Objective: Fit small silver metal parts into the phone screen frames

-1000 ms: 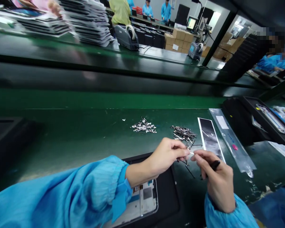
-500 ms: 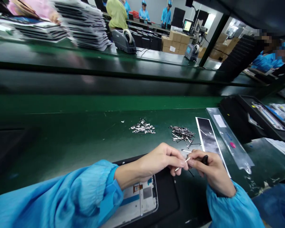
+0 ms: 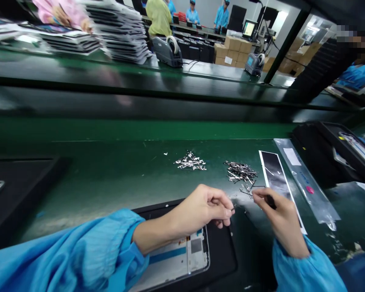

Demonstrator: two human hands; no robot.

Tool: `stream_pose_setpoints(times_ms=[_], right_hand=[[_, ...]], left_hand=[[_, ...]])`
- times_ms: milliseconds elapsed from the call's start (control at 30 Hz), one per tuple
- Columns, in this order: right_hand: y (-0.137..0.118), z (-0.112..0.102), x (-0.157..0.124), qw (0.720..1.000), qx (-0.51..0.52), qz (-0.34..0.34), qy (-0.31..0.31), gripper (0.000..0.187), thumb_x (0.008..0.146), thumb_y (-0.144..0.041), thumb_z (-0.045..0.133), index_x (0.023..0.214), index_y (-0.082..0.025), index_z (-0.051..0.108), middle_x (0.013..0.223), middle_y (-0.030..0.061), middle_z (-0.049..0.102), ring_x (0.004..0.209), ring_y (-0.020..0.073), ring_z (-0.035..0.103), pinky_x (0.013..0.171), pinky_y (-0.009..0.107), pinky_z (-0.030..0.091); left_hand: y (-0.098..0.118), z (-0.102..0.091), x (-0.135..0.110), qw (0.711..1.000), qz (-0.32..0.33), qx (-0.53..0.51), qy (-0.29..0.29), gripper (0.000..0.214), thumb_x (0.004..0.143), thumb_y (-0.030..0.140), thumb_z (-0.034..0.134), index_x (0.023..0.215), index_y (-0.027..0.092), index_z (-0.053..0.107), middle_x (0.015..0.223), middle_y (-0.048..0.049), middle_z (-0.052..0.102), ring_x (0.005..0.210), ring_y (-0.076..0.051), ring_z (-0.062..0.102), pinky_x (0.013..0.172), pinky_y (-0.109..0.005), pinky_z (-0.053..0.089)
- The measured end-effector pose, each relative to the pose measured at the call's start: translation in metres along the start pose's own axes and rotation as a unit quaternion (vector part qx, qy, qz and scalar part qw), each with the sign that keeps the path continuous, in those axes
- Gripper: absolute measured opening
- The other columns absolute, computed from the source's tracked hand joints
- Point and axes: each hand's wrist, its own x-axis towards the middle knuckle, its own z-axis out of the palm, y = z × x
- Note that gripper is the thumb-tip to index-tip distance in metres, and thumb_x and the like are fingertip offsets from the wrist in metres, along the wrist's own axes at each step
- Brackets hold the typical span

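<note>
My left hand is closed in a pinch above a tablet-like device with its inside exposed. A tiny dark tip of a small strip part shows at its fingertips; the rest is hidden. My right hand is closed, its thumb and forefinger together beside a few loose strips. A black object, perhaps a tool's end, sticks out within that hand; its kind is unclear. Beyond lie a pile of dark thin strips and a pile of silvery strips.
The device lies on a black tray. At right are a white-edged dark sheet, a clear plastic bag and a black bin. Another black tray is at left. A raised shelf holds tape dispensers; people work beyond.
My hands have moved apart, the right one toward the loose strips. The pale strip seen between them is no longer visible. The view has shifted slightly left.
</note>
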Motion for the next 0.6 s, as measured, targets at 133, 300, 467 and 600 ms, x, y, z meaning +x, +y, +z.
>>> stream_pose_setpoints(times_ms=[133, 300, 467, 600], right_hand=[[-0.027, 0.007, -0.028, 0.997, 0.062, -0.033, -0.034, 0.014, 0.073, -0.034, 0.057, 0.072, -0.021, 0.063, 0.066, -0.0004, 0.056, 0.053, 0.0096, 0.047, 0.048, 0.022, 0.035], [-0.046, 0.028, -0.041, 0.937, 0.284, 0.119, -0.163, 0.022, 0.073, -0.036, 0.056, 0.085, -0.018, 0.062, 0.059, 0.0000, 0.058, 0.038, 0.0035, 0.035, 0.045, 0.021, 0.031], [-0.070, 0.045, -0.042, 0.829, 0.473, 0.159, -0.251, 0.022, 0.080, -0.031, 0.047, 0.071, -0.014, 0.058, 0.049, -0.0005, 0.055, 0.033, 0.0008, 0.031, 0.047, 0.019, 0.032], [-0.081, 0.049, -0.047, 0.814, 0.500, 0.175, -0.237, 0.018, 0.077, -0.029, 0.052, 0.065, -0.015, 0.053, 0.045, -0.0031, 0.051, 0.033, 0.0006, 0.032, 0.049, 0.018, 0.032]], left_hand=[[0.001, 0.002, -0.009, 0.997, 0.041, -0.020, 0.065, 0.015, 0.061, 0.021, 0.062, 0.068, 0.009, 0.058, 0.064, -0.0019, 0.057, 0.061, -0.009, 0.050, 0.062, -0.021, 0.039], [0.001, 0.005, -0.027, 0.981, 0.141, -0.091, 0.096, 0.011, 0.067, 0.019, 0.061, 0.071, 0.010, 0.057, 0.062, 0.0013, 0.052, 0.057, -0.006, 0.044, 0.056, -0.018, 0.034], [-0.007, 0.002, -0.045, 0.968, 0.236, -0.034, 0.074, 0.008, 0.077, 0.018, 0.053, 0.073, 0.012, 0.054, 0.063, 0.0009, 0.051, 0.062, -0.008, 0.048, 0.061, -0.020, 0.037], [-0.015, -0.006, -0.058, 0.914, 0.370, 0.136, 0.093, 0.007, 0.081, 0.014, 0.050, 0.079, 0.014, 0.057, 0.069, 0.0013, 0.054, 0.067, -0.008, 0.047, 0.067, -0.021, 0.036]])
